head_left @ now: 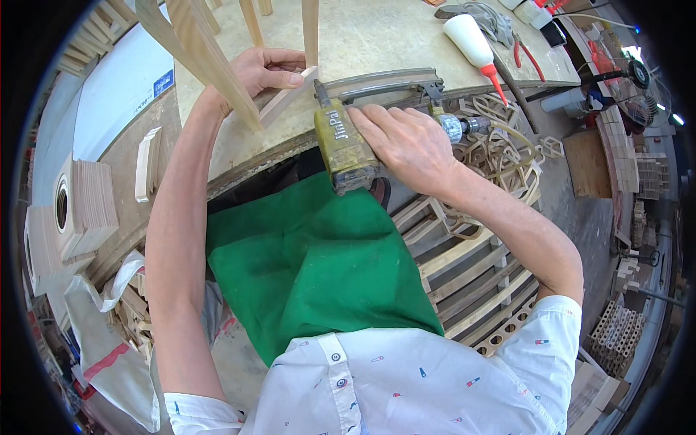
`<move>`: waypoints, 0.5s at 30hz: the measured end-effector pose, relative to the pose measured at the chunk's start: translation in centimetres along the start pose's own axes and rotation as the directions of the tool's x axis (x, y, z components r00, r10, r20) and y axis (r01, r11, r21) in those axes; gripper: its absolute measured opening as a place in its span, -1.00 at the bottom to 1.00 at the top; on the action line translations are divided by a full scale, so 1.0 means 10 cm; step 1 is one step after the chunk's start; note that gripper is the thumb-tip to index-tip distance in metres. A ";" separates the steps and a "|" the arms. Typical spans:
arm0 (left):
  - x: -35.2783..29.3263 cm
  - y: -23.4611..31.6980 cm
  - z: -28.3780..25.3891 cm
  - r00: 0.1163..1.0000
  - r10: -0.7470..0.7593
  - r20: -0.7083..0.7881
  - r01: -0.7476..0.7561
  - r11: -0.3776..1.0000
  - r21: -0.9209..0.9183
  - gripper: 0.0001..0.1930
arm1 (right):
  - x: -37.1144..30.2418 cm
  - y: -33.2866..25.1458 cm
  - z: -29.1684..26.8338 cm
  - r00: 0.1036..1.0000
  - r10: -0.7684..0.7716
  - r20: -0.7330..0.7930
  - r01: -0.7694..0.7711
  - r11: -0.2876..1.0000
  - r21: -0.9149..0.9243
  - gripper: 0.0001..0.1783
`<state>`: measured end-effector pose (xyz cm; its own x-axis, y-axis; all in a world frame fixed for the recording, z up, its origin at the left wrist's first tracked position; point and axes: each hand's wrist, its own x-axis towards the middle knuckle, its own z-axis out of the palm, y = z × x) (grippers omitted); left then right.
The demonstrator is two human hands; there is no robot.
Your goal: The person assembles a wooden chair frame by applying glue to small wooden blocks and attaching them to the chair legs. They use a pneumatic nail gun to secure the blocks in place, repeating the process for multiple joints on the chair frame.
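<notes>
My right hand [406,141] is wrapped round the handle of a worn yellow pneumatic nail gun [341,141]. The gun's nose is at the end of a short wooden crosspiece [279,101]; whether they touch I cannot tell. An air fitting [464,127] sticks out past my right hand, and a hose runs from it. My left hand [257,72] grips the crosspiece, thumb on top and fingers behind it. The crosspiece sits between two upright legs of a pale wooden frame [206,61], which stands on the workbench [391,47]. Part of my left fingers is hidden.
A white glue bottle with a red tip [471,43] lies at the bench's right, beside red-handled pliers [529,58] and a grey cloth [489,20]. Curved wooden parts [471,159] heap below the bench edge. Stacked wooden panels [87,206] stand at left.
</notes>
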<state>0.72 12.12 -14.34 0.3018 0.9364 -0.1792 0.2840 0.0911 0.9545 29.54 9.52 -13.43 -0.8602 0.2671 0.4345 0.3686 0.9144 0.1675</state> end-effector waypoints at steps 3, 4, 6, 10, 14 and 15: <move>0.00 0.01 0.00 1.000 -0.008 -0.010 0.009 0.999 0.037 -0.42 | -0.01 -0.01 0.02 0.999 0.007 0.037 -0.007 1.000 -0.002 -0.54; -0.01 0.02 0.01 1.000 -0.015 -0.016 0.016 0.998 0.055 -0.42 | -0.02 -0.02 0.01 0.997 0.020 0.072 -0.020 1.000 0.007 -0.52; -0.01 0.02 0.02 1.000 -0.004 -0.014 0.005 0.999 0.051 -0.42 | -0.02 -0.04 -0.01 0.993 0.035 0.110 -0.036 0.999 0.012 -0.49; -0.04 0.05 0.04 1.000 -0.019 -0.017 0.020 0.999 0.050 -0.43 | -0.02 -0.05 0.00 0.998 0.022 0.063 -0.020 0.999 -0.025 -0.53; 0.01 -0.03 0.02 0.999 -0.032 -0.031 0.033 0.999 0.032 -0.43 | -0.02 -0.05 0.01 0.998 0.026 0.049 -0.025 0.999 -0.035 -0.54; 0.02 0.01 0.01 1.000 -0.021 -0.005 0.021 0.999 0.047 -0.42 | -0.01 -0.03 0.00 0.998 0.038 0.054 -0.038 0.999 -0.003 -0.55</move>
<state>0.85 12.25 -14.27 0.2910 0.9361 -0.1976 0.3327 0.0947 0.9383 29.56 9.21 -13.52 -0.8634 0.3181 0.3917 0.4023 0.9025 0.1537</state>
